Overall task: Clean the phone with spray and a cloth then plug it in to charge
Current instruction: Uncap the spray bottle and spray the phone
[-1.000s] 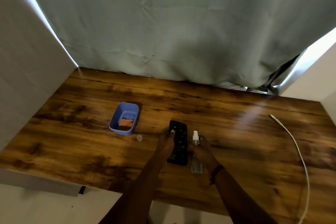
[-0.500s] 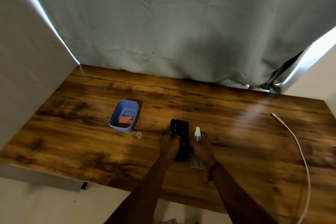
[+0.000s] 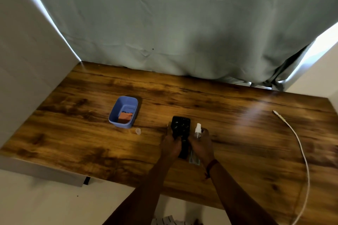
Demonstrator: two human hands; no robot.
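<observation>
A black phone (image 3: 181, 128) lies on the wooden table (image 3: 237, 133) with droplets on its surface. My left hand (image 3: 171, 145) holds its left edge, fingers curled over it. My right hand (image 3: 202, 145) grips a small clear spray bottle (image 3: 197, 130) with a white nozzle, right beside the phone's right edge. An orange cloth (image 3: 125, 117) sits inside a blue tub (image 3: 117, 109) to the left. The bottle's clear cap (image 3: 138, 131) lies on the table near the tub. A white charging cable (image 3: 300, 151) curves along the right side.
A grey curtain (image 3: 173, 23) hangs behind the table. White walls close in on the left and right. The table's near edge runs below my forearms, and the floor shows under it.
My left hand slid down the phone from its upper part to its lower left edge. The right hand with the bottle barely shifted. The camera tilted slightly.
</observation>
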